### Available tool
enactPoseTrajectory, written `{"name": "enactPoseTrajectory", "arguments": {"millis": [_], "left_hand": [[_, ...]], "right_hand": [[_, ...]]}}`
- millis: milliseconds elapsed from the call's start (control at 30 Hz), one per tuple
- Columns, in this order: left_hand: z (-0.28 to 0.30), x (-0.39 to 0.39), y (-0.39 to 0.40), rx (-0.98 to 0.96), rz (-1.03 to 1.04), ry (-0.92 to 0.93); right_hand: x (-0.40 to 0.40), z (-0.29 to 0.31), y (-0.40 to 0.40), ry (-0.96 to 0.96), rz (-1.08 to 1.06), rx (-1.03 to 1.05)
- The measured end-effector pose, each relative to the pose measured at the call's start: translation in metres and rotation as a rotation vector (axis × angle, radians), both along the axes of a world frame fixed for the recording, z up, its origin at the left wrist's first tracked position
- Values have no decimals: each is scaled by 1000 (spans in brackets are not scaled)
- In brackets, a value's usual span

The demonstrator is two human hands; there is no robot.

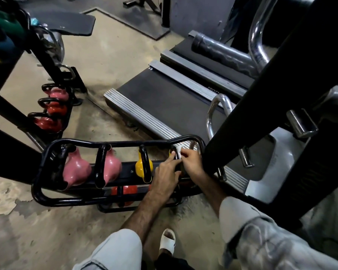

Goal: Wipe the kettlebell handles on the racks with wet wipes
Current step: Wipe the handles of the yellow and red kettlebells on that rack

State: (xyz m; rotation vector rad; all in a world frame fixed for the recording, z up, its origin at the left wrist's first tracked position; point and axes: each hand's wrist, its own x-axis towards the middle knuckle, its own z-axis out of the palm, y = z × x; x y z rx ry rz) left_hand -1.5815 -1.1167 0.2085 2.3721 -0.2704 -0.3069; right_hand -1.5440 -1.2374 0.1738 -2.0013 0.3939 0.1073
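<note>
At the right end of the rack (pixel 113 143), the right hand (pixel 191 162) pinches a white wet wipe (pixel 178 152) around the last kettlebell handle (pixel 173 155), and the left hand (pixel 165 170) steadies it, fingers curled against the bell. Wiping well likely means keeping the wipe wrapped fully round the bar and sliding it along the whole arc, then moving left to the yellow kettlebell (pixel 141 168).

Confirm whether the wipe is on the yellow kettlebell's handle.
No, both hands hold the white wipe on the handle right of the yellow kettlebell.
</note>
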Motion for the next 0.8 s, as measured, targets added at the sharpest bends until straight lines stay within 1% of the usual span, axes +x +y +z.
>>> {"name": "enactPoseTrajectory", "arguments": {"millis": [67,133,267,367,467,633,800], "left_hand": [[3,-1,-2,-7,-5,-1],[4,-1,-2,-4,-10,16],[8,3,3,29,7,24],[11,0,4,43,-5,14],[7,-6,3,37,-8,15],[11,-2,3,43,15,8],[12,-5,4,17,14,2]], "right_hand": [[-3,-9,7,157,-247,292],[1,-9,15,242,-415,492],[7,-6,21,260,-489,706],[-4,-15,17,323,-489,782],[-13,-21,10,325,-440,774],[3,-12,15,279,-440,704],[-8,-4,1,286,-305,556]]}}
